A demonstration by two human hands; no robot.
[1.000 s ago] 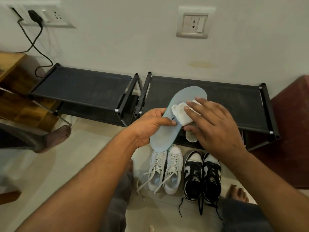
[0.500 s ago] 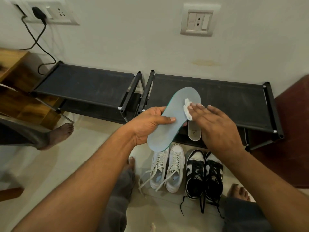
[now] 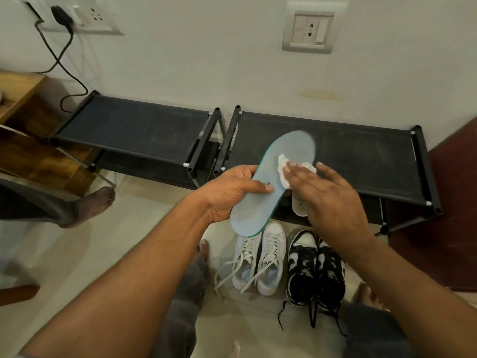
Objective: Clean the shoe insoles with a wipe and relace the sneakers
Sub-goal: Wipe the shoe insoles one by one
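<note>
insole: pale blue, green-edged insole [image 3: 268, 174] held up in the air, gripped at mid-length by the left hand [image 3: 229, 195], thumb across the top face, other fingers curled round the far edge
wipe: crumpled white wipe [image 3: 281, 162] on the forefoot, right under the right fingertips
right hand: right hand [image 3: 333, 200] has its fingers straight and spread, pressing the wipe flat, gripping nothing
progress: wiping stage, so the early half of the task; this insole is mid-clean (how clean it is, can't tell)
left to do: probably finish this one, do the others, refit them, then all the lacing
second insole: pale second insole [image 3: 299, 208] just beyond and below the right palm, mostly hidden; wiped or not, can't tell
white sneakers: white sneakers [image 3: 260, 262] on the floor below the left thumb, laces loose and trailing
black-and-white sneakers: black-and-white sneakers [image 3: 316, 270] under the right wrist, lace ends trailing on the floor
shoe interiors: whether any insole sits inside either pair, can't tell
shoe rack: black shoe rack [image 3: 361, 161] behind the fingers; its lower shelf holds the second insole
</note>
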